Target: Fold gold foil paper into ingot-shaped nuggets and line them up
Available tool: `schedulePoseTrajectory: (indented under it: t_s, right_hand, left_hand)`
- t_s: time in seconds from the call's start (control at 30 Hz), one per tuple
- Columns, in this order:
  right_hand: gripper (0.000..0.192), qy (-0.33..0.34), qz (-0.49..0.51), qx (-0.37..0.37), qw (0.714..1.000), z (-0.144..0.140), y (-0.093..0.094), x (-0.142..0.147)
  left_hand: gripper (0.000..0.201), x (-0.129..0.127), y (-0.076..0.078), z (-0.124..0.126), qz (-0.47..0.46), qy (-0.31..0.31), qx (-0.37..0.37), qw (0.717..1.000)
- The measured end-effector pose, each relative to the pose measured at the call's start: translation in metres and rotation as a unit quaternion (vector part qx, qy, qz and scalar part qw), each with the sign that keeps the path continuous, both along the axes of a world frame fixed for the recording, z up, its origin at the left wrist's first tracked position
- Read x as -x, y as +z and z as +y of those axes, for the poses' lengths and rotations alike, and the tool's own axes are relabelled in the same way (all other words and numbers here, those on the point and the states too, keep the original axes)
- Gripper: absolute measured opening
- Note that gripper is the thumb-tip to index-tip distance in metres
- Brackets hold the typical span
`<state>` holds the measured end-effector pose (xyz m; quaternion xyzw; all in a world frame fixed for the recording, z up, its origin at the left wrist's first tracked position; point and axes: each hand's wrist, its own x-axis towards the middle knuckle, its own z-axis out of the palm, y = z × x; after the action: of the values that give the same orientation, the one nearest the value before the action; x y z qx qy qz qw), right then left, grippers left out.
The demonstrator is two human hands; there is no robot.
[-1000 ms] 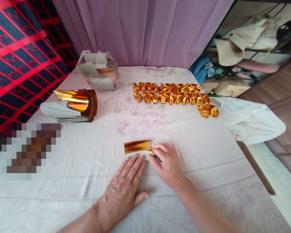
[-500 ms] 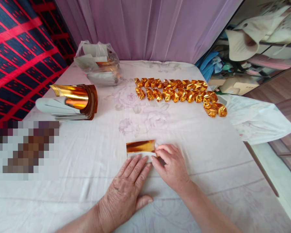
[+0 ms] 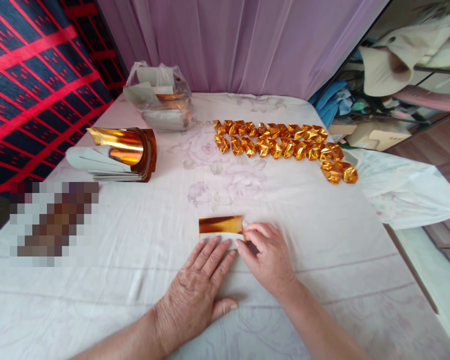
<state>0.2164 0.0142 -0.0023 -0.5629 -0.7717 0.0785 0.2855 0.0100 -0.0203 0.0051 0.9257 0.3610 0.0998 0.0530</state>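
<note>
While a red-and-black patterned cloth (image 3: 26,75) hangs along the far left edge, a stack of gold foil sheets (image 3: 120,155) lies beside it on the white floral tablecloth (image 3: 135,240), its top sheets curled up so the shiny side shows and the white backs fan out toward the left. Just behind the stack, a clear plastic bag (image 3: 159,97) holds more sheets. Near the middle of the table, close to the person, lies a small gold foil strip (image 3: 221,226), flat on the cloth with a white band showing along its near edge. The left hand (image 3: 198,287) rests palm down with its fingers stretched out flat and slightly spread, the fingertips pressing on the white near edge of the strip; it grips nothing. Just to its right, the right hand (image 3: 270,257) has its fingers curled, with thumb and forefinger pinched on the strip's right end. Farther back and to the right, a double row of folded gold foil pieces (image 3: 285,145) runs across the table, bending toward the near side at its right end. Beyond the table's right edge a white bundle of cloth (image 3: 405,190) lies, with cluttered shelves (image 3: 397,75) behind it.
</note>
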Motion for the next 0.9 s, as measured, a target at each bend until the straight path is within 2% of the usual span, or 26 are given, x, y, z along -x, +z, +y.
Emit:
schedulePoseTrajectory:
  t_s: [0.9]
  right_hand:
    - [0.021, -0.006, -0.014, -0.006, 1.000, 0.0007, -0.0008, 0.0003]
  left_hand:
    - [0.081, -0.0018, 0.0049, 0.0020, 0.025, 0.006, 0.035, 0.999]
